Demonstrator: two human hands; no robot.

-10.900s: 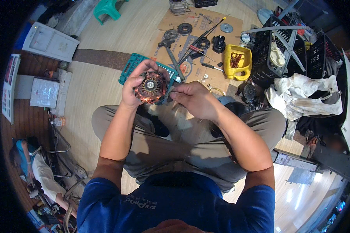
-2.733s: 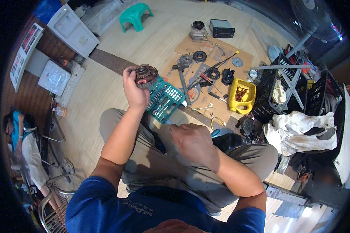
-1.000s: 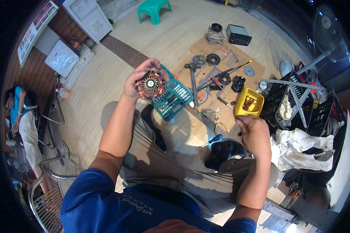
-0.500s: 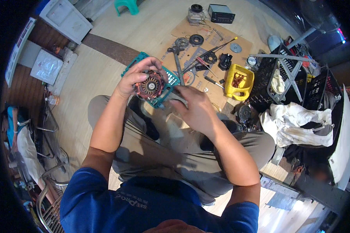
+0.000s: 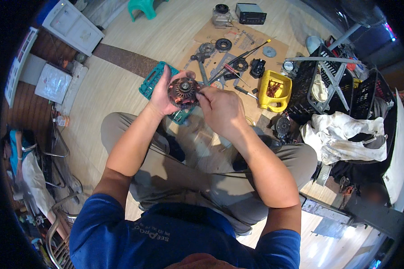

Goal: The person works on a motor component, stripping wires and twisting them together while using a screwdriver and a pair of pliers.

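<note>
My left hand (image 5: 160,95) holds up a round alternator core (image 5: 184,88) with copper windings and a metal shaft end at its centre. The palm cups its left side, thumb raised and fingertips coming round the far edge. My right hand (image 5: 224,110) is closed, thumb and fingers pinched at the core's right rim. Whether a small piece sits in that pinch is hidden. Beneath the hands lies an open teal socket-set case (image 5: 151,80), partly covered by them.
On the cardboard sheet (image 5: 274,39) lie a hammer (image 5: 202,67), screwdrivers, a black pulley (image 5: 223,45) and other parts. A cut yellow jug (image 5: 269,104) holds small brown pieces. Black crates (image 5: 300,96) and white cloths (image 5: 334,139) stand right. Another person's arm (image 5: 15,150) shows far left.
The core has shifted right and slightly up in my left hand, its face turned a little. My right hand has come in from the right and closed at the core's rim.
</note>
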